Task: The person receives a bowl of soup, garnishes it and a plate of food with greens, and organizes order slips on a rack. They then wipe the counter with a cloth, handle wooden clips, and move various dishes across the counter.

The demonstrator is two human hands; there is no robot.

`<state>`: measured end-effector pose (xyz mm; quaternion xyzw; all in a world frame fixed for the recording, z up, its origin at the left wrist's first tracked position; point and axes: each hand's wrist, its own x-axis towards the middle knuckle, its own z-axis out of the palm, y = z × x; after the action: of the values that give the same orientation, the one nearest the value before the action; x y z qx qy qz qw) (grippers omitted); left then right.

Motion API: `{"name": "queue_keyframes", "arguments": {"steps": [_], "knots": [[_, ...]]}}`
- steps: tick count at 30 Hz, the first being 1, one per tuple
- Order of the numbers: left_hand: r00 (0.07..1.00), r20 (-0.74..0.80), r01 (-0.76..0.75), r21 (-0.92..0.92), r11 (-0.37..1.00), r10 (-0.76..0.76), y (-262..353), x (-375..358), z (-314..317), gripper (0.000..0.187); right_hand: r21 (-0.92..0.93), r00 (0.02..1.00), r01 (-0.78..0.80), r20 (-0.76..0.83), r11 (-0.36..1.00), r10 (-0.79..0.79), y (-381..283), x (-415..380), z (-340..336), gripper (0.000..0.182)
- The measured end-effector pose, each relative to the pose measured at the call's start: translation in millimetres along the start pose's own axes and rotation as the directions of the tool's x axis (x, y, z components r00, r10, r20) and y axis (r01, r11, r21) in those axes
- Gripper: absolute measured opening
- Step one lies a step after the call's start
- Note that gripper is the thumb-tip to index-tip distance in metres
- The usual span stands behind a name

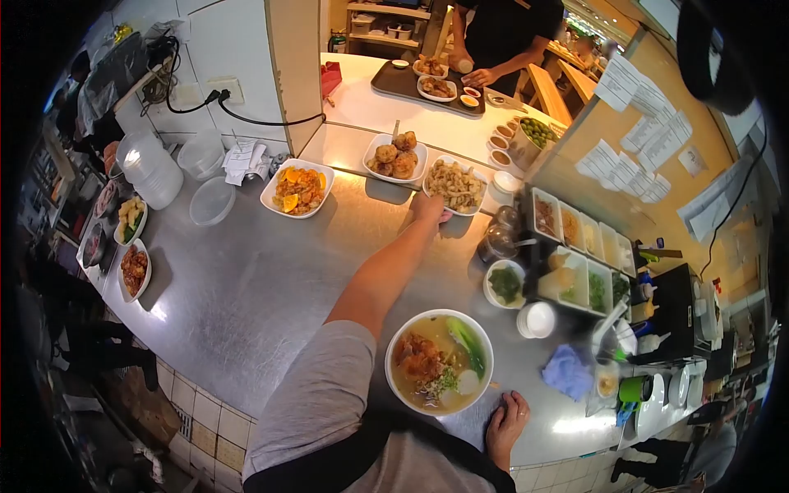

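My left hand (431, 210) reaches across the counter and is closed on the near left edge of a white bowl of pale fried strips (456, 184). Just left of that bowl is another white bowl with round fried pieces (396, 156) and a utensil handle sticking up. My right hand (507, 421) rests near the counter's front edge, fingers loosely bent and slightly apart, with nothing visible in it. Close beside it stands a large bowl of noodle soup (440, 361) with fried meat, greens, chopped scallion and a pale round piece.
A steel counter (246, 279) carries a bowl with orange slices (297, 189), plastic containers (150, 171), topping bins (579, 246), a seaweed bowl (505, 284) and a blue cloth (567, 371). Beyond the pass, a person in black (509, 37) handles dishes on a dark tray (390, 80).
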<state>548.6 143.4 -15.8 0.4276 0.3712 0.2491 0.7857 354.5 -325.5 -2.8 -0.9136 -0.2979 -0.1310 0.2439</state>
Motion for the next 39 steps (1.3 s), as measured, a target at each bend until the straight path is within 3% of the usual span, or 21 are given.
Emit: {"name": "queue_keyframes", "arguments": {"steps": [3,5,6,7,9,11,13,16,19,21,26,37,39], "knots": [[0.998,-0.059,0.037,-0.027,0.999,-0.039,1.7,20.2,10.6,0.042,-0.002,1.000,-0.012,0.006,1.000,0.012,5.0,-0.5,3.6,0.031],[0.999,-0.043,-0.003,-0.181,0.983,-0.005,2.0,18.1,10.5,0.050,-0.005,1.000,-0.019,0.013,1.000,0.019,3.8,-1.3,4.1,0.030],[0.998,-0.003,0.061,-0.085,0.995,-0.062,4.2,12.2,1.0,0.059,-0.001,1.000,-0.023,0.009,1.000,0.023,1.3,-0.2,3.0,0.030],[0.998,-0.011,0.062,-0.085,0.994,-0.063,4.3,4.7,-13.2,0.059,0.005,1.000,-0.025,0.004,1.000,0.025,-0.6,0.4,2.1,0.029],[0.983,0.183,0.029,-0.037,0.999,-0.022,1.6,-12.1,-47.4,0.055,0.005,1.000,-0.027,0.015,1.000,0.027,-0.9,-0.1,1.7,0.029],[0.986,0.166,0.036,-0.242,0.970,0.005,-11.1,-46.9,-100.2,0.045,0.005,0.999,-0.031,0.019,1.000,0.031,0.4,-0.2,2.0,0.029],[0.992,0.125,0.032,-0.290,0.956,0.005,-7.0,-83.7,-164.0,0.038,-0.008,0.999,-0.024,0.025,1.000,0.024,0.8,-0.5,2.6,0.030],[0.967,-0.226,-0.181,-0.296,0.938,0.115,18.4,-105.8,-242.0,0.038,-0.010,0.999,-0.014,0.035,1.000,0.015,-0.8,0.5,2.6,0.031],[0.805,-0.540,-0.361,-0.119,0.925,0.245,65.8,-98.2,-270.9,0.032,-0.022,0.999,0.016,0.029,1.000,-0.015,-1.0,0.7,2.9,0.033],[0.840,-0.482,-0.312,-0.054,0.949,0.249,88.6,-81.0,-284.8,0.032,-0.022,1.000,0.017,0.024,1.000,-0.017,-0.9,0.8,3.5,0.033],[0.895,-0.384,-0.241,0.014,0.970,0.227,97.8,-33.5,-283.5,0.032,-0.035,1.000,0.013,0.029,0.999,-0.012,-0.6,-0.1,3.2,0.034],[0.828,-0.483,-0.331,-0.012,0.943,0.285,105.4,71.3,-219.1,0.043,-0.054,0.997,-0.039,0.063,0.998,0.042,-2.2,0.1,3.2,0.033],[0.894,-0.422,-0.212,-0.096,0.972,0.153,108.6,65.4,-210.3,0.038,-0.018,0.998,-0.064,0.026,0.998,0.065,-12.4,2.4,1.6,0.032]]}}
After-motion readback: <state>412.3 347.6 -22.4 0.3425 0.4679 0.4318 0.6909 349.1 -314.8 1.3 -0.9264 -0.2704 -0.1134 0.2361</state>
